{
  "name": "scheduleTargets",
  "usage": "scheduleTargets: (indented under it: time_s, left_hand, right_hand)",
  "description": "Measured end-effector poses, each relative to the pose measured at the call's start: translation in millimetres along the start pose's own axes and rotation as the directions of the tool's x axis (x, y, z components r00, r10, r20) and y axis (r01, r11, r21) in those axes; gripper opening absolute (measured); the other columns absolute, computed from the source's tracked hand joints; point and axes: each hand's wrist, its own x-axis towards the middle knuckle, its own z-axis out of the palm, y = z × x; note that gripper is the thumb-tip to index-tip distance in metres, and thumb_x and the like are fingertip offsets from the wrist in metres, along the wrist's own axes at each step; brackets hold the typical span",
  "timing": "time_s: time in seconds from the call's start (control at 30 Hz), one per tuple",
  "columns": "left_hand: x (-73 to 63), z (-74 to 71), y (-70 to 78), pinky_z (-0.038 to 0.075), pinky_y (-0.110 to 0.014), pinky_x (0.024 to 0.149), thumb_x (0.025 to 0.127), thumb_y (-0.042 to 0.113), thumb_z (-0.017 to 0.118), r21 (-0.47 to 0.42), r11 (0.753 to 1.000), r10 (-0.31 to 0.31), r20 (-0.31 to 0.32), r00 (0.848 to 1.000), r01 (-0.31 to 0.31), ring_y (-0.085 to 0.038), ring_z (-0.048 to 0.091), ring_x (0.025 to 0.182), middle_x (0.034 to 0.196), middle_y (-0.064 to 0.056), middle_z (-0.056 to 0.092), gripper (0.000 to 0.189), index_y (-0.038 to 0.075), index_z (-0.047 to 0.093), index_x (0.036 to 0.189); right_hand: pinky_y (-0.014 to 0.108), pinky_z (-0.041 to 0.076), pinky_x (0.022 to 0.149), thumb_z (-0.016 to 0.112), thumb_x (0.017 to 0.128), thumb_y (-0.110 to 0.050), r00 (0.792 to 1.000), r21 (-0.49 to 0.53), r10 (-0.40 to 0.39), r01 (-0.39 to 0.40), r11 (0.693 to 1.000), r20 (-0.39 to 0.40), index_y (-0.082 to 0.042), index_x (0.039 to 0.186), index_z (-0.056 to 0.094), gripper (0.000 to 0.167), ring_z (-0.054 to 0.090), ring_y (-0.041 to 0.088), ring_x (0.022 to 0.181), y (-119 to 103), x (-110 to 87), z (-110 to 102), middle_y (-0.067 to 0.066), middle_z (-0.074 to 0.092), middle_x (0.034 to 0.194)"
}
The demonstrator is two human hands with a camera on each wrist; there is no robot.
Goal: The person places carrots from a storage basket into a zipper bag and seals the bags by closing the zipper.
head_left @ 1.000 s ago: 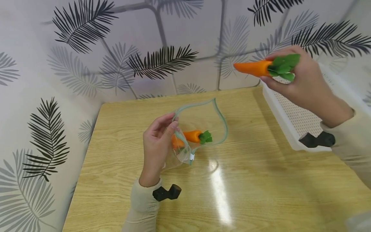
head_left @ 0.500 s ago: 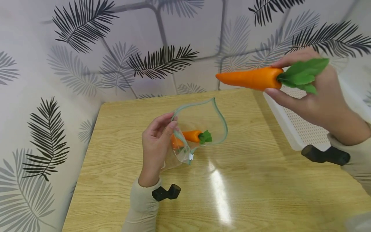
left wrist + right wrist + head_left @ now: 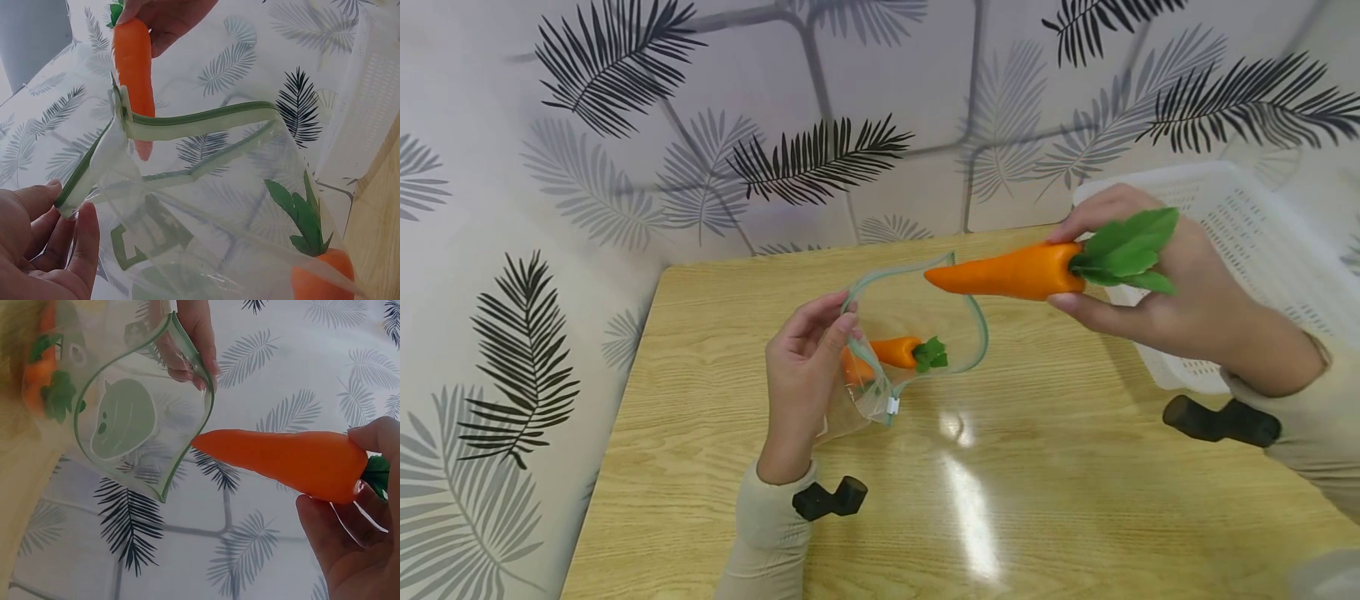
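Near the far edge of the bench (image 3: 1075, 492), the fingers of the left hand (image 3: 805, 367) pinch one side of the zip bag (image 3: 872, 407), likely so its mouth gapes; the bagged carrots (image 3: 895, 352) lie inside. The fingers of the right hand (image 3: 1187, 308) clamp the held carrot (image 3: 1007, 273) by its leafy end, seemingly leaving the tip free towards that mouth; contact I can't tell. A white basket (image 3: 1150, 177) stands right.

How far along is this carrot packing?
Done: what look like two carrots lie in the clear bag. In hand: the right grip pinches another carrot, its tip near the bag's mouth; the left grip holds the bag's edge. Probably left: putting that carrot in, then closing the mouth, which gapes open.
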Motion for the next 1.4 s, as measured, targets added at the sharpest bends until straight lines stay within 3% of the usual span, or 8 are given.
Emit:
scheduleTargets:
  time_s: [0.23, 0.37, 0.47, 0.53, 0.77, 1.13, 1.4]
  left_hand:
    - [-0.2, -0.5, -0.5, 0.053, -0.031, 0.079, 0.088, 0.006, 0.063, 0.008, 1.000, -0.001, -0.001, 1.000, 0.001, -0.025, 0.061, 0.080, 0.102, -0.024, 0.060, 0.025, -0.001, 0.063, 0.112]
    - [-0.1, -0.3, -0.1, 0.054, -0.032, 0.079, 0.088, 0.006, 0.064, 0.009, 1.000, -0.003, -0.003, 1.000, 0.003, -0.025, 0.061, 0.081, 0.102, -0.022, 0.061, 0.025, -0.001, 0.063, 0.112]
    - [-0.1, -0.1, -0.1, 0.054, -0.032, 0.079, 0.088, 0.006, 0.063, 0.006, 1.000, -0.003, -0.003, 1.000, 0.004, -0.025, 0.061, 0.081, 0.102, -0.022, 0.061, 0.025, -0.001, 0.063, 0.112]
    - [0.0, 0.0, -0.4, 0.054, -0.032, 0.079, 0.088, 0.006, 0.063, 0.006, 1.000, -0.005, -0.004, 1.000, 0.005, -0.025, 0.061, 0.081, 0.102, -0.022, 0.061, 0.025, -0.001, 0.063, 0.112]
    - [-0.2, 0.9, 0.1, 0.053, -0.032, 0.080, 0.088, 0.004, 0.063, -0.006, 1.000, -0.009, 0.001, 1.000, 0.009, -0.025, 0.061, 0.082, 0.101, -0.019, 0.062, 0.025, -0.002, 0.062, 0.112]
    - [-0.2, 1.6, -0.4, 0.053, -0.034, 0.081, 0.088, 0.005, 0.064, 0.003, 1.000, -0.004, -0.001, 1.000, 0.004, -0.026, 0.060, 0.079, 0.100, -0.018, 0.062, 0.025, -0.001, 0.063, 0.112]
    - [0.3, 2.0, 0.1, 0.053, -0.034, 0.081, 0.088, 0.006, 0.064, 0.002, 1.000, 0.001, -0.001, 1.000, -0.001, -0.026, 0.060, 0.079, 0.100, -0.021, 0.062, 0.025, -0.001, 0.063, 0.111]
  right_hand:
    - [0.017, 0.044, 0.078, 0.066, 0.084, -0.041, 0.985, 0.003, 0.061, -0.062, 0.998, 0.161, 0.007, 0.098, 0.060, 0.050, 0.051, 0.015, 0.092, 1, -8.3, 15, 0.012, 0.060, 0.096]
    - [0.018, 0.045, 0.077, 0.077, 0.077, -0.020, 0.960, 0.062, 0.111, -0.131, 0.990, 0.256, 0.001, 0.104, 0.061, 0.037, 0.050, 0.016, 0.094, 3, -15.0, 24, 0.008, 0.059, 0.101]
    - [0.019, 0.047, 0.075, 0.079, 0.068, -0.001, 0.939, 0.096, 0.142, -0.180, 0.979, 0.312, -0.003, 0.108, 0.060, 0.044, 0.051, 0.016, 0.092, 7, -19.9, 31, 0.005, 0.058, 0.104]
    - [0.020, 0.049, 0.075, 0.079, 0.066, 0.002, 0.930, 0.104, 0.153, -0.198, 0.975, 0.335, -0.005, 0.109, 0.060, 0.048, 0.052, 0.015, 0.092, 8, -22.8, 36, 0.003, 0.058, 0.105]
    - [0.022, 0.052, 0.075, 0.079, 0.071, -0.008, 0.908, 0.069, 0.184, -0.226, 0.972, 0.376, -0.012, 0.114, 0.060, 0.047, 0.056, 0.009, 0.090, 11, -27.7, 51, -0.003, 0.058, 0.108]
    - [0.025, 0.052, 0.079, 0.075, 0.080, -0.019, 0.841, 0.082, 0.240, -0.317, 0.945, 0.486, -0.017, 0.113, 0.058, 0.037, 0.058, 0.007, 0.092, 14, -30.7, 67, -0.007, 0.057, 0.111]
    - [0.028, 0.048, 0.087, 0.075, 0.080, -0.021, 0.816, 0.045, 0.234, -0.303, 0.952, 0.529, -0.017, 0.114, 0.059, 0.038, 0.053, 0.007, 0.101, 20, -34.9, 78, -0.008, 0.055, 0.113]
